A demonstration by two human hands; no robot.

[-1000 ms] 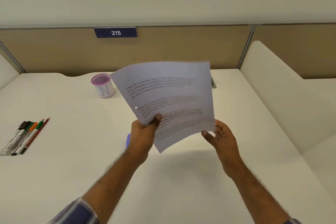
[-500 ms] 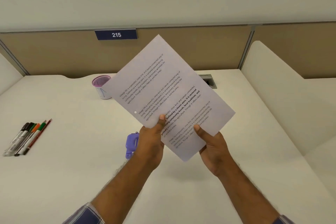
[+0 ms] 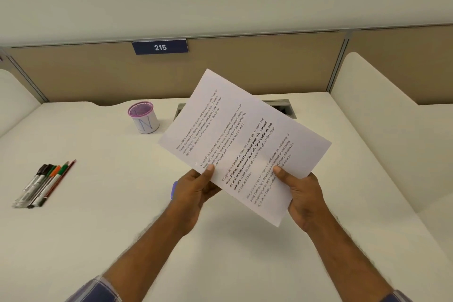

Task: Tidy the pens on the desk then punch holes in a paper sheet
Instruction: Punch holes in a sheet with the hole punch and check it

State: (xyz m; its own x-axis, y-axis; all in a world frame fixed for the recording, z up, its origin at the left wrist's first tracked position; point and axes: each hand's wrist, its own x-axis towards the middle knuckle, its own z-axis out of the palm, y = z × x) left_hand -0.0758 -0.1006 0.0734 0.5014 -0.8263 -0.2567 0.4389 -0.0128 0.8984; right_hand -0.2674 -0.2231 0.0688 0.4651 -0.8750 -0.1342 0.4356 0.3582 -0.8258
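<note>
A printed paper sheet [image 3: 245,140] is held in the air above the middle of the desk, turned diagonally. My left hand [image 3: 193,191] pinches its lower left edge with the thumb on top, close to a small punched hole [image 3: 196,164]. My right hand [image 3: 301,196] pinches the lower right edge, thumb on the print. A purple hole punch [image 3: 174,190] shows only as a sliver behind my left hand. Several pens and markers [image 3: 43,185] lie side by side on the desk at the far left.
A purple-rimmed mesh pen cup [image 3: 144,117] stands at the back of the white desk [image 3: 110,203]. A grey cable hatch [image 3: 282,106] lies partly behind the sheet. Beige partition panels with a sign reading 215 [image 3: 160,46] close the back. A white divider [image 3: 377,117] bounds the right side.
The sheet has rotated clockwise and dropped lower. My right hand went from open beside the sheet to pinching its edge. The hole punch is now nearly hidden behind my left hand.
</note>
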